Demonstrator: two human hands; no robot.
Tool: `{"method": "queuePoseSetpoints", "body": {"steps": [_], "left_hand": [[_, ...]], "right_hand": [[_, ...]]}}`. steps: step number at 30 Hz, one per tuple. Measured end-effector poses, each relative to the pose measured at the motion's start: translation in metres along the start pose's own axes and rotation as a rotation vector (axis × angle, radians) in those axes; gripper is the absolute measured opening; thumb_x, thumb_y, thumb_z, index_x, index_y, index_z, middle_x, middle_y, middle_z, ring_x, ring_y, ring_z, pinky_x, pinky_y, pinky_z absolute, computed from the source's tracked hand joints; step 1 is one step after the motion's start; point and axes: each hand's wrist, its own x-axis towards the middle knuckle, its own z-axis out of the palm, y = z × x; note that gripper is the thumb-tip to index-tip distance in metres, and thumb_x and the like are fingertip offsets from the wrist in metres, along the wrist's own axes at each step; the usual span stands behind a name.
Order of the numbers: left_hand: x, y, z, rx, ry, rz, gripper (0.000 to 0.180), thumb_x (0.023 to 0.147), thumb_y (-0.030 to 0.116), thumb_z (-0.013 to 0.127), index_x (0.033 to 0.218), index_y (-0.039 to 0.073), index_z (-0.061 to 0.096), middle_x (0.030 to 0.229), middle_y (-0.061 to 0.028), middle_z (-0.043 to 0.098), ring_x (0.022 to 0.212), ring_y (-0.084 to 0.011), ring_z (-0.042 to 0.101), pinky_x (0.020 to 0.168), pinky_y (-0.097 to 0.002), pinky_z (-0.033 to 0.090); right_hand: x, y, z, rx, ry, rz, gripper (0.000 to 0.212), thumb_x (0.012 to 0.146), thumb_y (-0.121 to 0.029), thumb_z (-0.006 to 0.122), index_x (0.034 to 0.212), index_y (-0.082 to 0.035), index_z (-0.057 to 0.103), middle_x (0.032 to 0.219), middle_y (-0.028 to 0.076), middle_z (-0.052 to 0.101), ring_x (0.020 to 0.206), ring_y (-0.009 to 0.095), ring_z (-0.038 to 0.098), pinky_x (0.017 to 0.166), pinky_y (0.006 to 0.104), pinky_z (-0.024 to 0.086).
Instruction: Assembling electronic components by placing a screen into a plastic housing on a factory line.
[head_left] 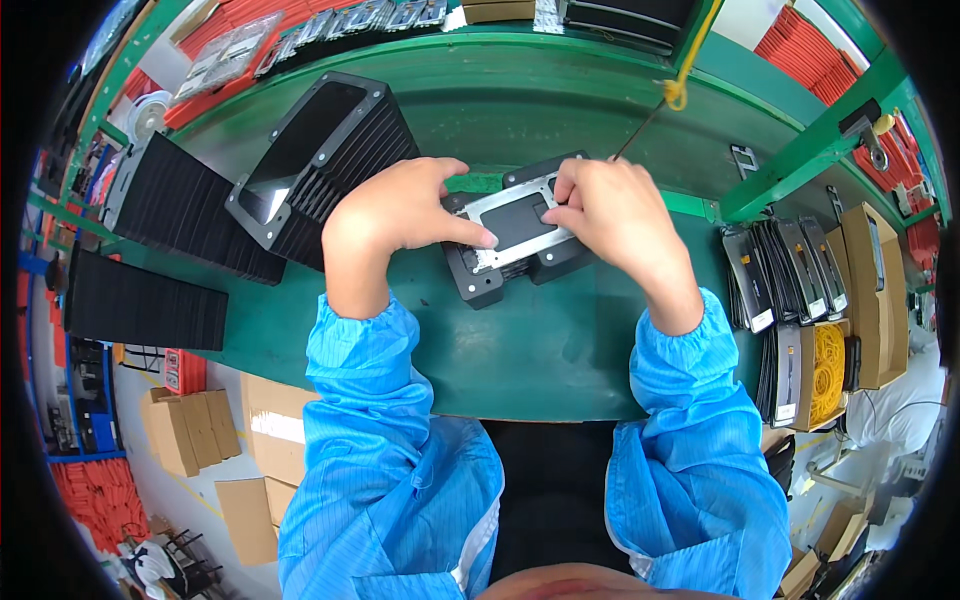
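A silver rectangular metal frame [487, 258] with a large opening lies on a black fixture block [480, 288] in the middle of the bench. At its left end is my left hand [395, 210], thumb resting on the metal and index finger stretched away from it; its other fingers are partly hidden. My right hand [625, 215] is closed at the frame's right end, thumb and forefinger bent together on the edge. Whether a small part sits between those fingertips cannot be seen. Through the opening shows the dark fixture surface [515, 222].
Stacks of black trays [345, 150] stand at the left on the green bench [530, 370]. Rows of dark flat pieces [790, 270] and a box of yellow cords [827, 370] sit at the right. A yellow cord [690, 60] hangs beyond my right hand, near a green post [790, 180].
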Motion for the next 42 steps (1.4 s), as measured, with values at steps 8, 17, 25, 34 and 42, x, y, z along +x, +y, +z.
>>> {"method": "queuePoseSetpoints", "body": {"steps": [8, 17, 25, 34, 42], "left_hand": [[0.021, 0.001, 0.011, -0.05, -0.037, 0.042, 0.102, 0.06, 0.037, 0.099, 0.144, -0.004, 0.058, 0.127, -0.0268, 0.07, 0.117, -0.0358, 0.069, 0.098, -0.0421, 0.055], [-0.014, 0.036, -0.001, -0.031, 0.091, 0.059, 0.097, 0.066, 0.039, 0.096, 0.145, -0.004, 0.057, 0.123, -0.0282, 0.07, 0.106, -0.038, 0.071, 0.093, -0.0429, 0.056], [-0.037, 0.027, -0.006, -0.054, 0.256, 0.264, 0.081, 0.08, 0.032, 0.088, 0.15, 0.007, 0.057, 0.125, -0.0221, 0.07, 0.105, -0.0289, 0.065, 0.094, -0.0415, 0.054], [-0.032, 0.087, 0.015, -0.22, 0.138, 0.742, 0.089, 0.085, 0.029, 0.085, 0.158, 0.002, 0.043, 0.141, -0.0234, 0.059, 0.12, -0.0329, 0.062, 0.104, -0.0439, 0.049], [-0.044, 0.109, 0.029, -0.814, 0.107, 0.906, 0.086, 0.095, 0.04, 0.078, 0.154, -0.006, 0.035, 0.131, -0.023, 0.059, 0.119, -0.0355, 0.064, 0.103, -0.0423, 0.054]], "right_hand": [[0.003, 0.035, 0.001, -0.144, 0.251, 0.02, 0.096, 0.064, -0.047, 0.095, 0.146, -0.018, 0.054, 0.132, 0.016, 0.058, 0.123, 0.042, 0.055, 0.099, 0.0533, 0.045], [-0.034, 0.08, 0.002, -0.011, 0.571, 0.054, 0.072, 0.08, -0.034, 0.087, 0.14, -0.006, 0.059, 0.129, 0.022, 0.065, 0.119, 0.042, 0.062, 0.1, 0.0508, 0.051], [-0.173, 0.181, 0.026, -0.358, 0.48, 0.579, 0.031, 0.091, -0.013, 0.073, 0.12, -0.002, 0.071, 0.112, 0.019, 0.075, 0.099, 0.04, 0.071, 0.085, 0.0459, 0.057], [-0.136, 0.031, -0.023, 0.203, 0.965, -0.015, 0.036, 0.093, 0.001, 0.069, 0.128, 0.0, 0.073, 0.1, 0.019, 0.078, 0.091, 0.026, 0.077, 0.083, 0.0371, 0.057], [-0.078, -0.031, -0.062, 0.187, 0.843, -0.487, 0.044, 0.093, -0.018, 0.073, 0.135, -0.004, 0.071, 0.151, 0.021, 0.051, 0.138, 0.036, 0.052, 0.105, 0.0433, 0.051]]}}
